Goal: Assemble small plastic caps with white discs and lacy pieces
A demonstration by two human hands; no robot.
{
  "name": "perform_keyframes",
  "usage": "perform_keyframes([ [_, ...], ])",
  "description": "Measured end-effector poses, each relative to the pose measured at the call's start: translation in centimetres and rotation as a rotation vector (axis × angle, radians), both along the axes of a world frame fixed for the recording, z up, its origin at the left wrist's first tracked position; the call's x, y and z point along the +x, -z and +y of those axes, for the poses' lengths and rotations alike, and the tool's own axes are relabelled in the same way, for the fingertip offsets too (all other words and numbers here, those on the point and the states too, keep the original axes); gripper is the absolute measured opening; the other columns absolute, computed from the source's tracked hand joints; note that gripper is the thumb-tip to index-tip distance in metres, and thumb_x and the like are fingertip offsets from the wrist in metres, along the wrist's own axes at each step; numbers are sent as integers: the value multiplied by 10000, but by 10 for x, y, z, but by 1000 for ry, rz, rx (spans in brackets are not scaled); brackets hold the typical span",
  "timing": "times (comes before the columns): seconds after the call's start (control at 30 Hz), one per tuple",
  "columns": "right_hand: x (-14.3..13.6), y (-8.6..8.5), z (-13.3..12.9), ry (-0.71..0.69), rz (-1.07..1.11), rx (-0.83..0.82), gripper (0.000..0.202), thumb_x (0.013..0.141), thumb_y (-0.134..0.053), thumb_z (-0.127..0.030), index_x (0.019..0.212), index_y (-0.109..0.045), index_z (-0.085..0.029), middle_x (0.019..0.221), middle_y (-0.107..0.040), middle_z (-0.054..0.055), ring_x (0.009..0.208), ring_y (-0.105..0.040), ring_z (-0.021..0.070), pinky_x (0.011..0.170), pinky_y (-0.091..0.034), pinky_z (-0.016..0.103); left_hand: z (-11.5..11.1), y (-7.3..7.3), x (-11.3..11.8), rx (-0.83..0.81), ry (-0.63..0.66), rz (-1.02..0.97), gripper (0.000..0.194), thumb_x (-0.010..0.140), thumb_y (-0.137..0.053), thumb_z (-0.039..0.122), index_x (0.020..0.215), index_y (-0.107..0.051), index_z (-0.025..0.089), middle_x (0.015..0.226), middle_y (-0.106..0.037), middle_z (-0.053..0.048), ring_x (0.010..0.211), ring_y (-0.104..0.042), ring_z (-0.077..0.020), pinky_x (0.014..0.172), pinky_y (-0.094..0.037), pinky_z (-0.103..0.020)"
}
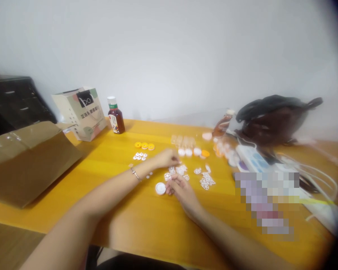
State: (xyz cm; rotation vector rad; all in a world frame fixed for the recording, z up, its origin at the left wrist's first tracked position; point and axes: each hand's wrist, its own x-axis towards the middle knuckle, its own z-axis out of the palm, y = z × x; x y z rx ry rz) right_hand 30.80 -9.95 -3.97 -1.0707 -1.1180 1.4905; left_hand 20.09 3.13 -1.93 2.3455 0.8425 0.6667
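My right hand (183,190) pinches a small white piece with holes (167,176) between thumb and fingers. Just left of those fingers a round white cap (160,188) lies on the table. My left hand (167,158) reaches over the scattered white openwork pieces (181,170), its fingers closed together at the tips; whatever they hold is too small and blurred to name. More white openwork pieces (207,181) lie to the right of both hands. Near my left wrist are a few tiny whitish discs (149,175).
Yellow rings (144,146) and small white round pieces (140,156) stand in rows at left. Clear containers (183,141) and white caps (188,152) sit behind my hands. A dark bottle (116,118), paper bag (87,116), cardboard box (30,161), power strip (252,159) and black bag (273,120) surround them.
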Motion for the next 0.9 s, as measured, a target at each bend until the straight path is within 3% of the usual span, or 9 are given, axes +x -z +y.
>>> perform_keyframes([
  [0.17,1,4,2,-14,7,13,164,679,-609,-306,681,-489,-195,558,-584,-36,508,-525,99,536,-373,233,-6,-9,-16,-68,-137,-142,146,721,-581,260,719,-616,118,728,-635,-34,683,-567,-129,634,-417,-223],
  [0.33,0,3,1,14,80,18,183,670,-620,-309,703,-477,-199,573,-592,-39,505,-539,102,520,-370,231,-24,-21,-50,-213,-147,-238,221,768,-546,338,717,-523,124,744,-646,-51,702,-609,-127,637,-452,-229],
  [0.43,0,3,1,14,95,17,200,667,-633,-322,706,-481,-198,574,-594,-40,503,-543,99,519,-372,228,-44,-19,-70,-401,-140,-321,230,748,-597,331,727,-497,126,792,-663,-73,737,-626,-134,659,-465,-238],
  [0.53,0,5,3,13,100,10,229,654,-655,-341,703,-486,-195,576,-602,-36,507,-550,102,522,-387,230,-67,-9,-81,-613,-168,-429,255,688,-677,292,744,-493,125,755,-670,-64,633,-615,-113,566,-446,-207],
  [0.73,1,2,3,-5,118,-27,239,640,-688,-344,690,-520,-181,619,-653,-6,562,-588,108,579,-443,236,-97,-1,-76,-618,-156,-585,332,706,-664,209,1015,-552,163,779,-672,-21,727,-625,-107,753,-479,-264],
  [0.9,3,-4,1,-26,124,-67,230,644,-695,-359,693,-589,-160,686,-692,34,607,-627,123,658,-490,267,-102,0,-67,-559,-270,-545,277,704,-657,223,964,-612,139,804,-693,-49,721,-648,-134,734,-506,-269],
])
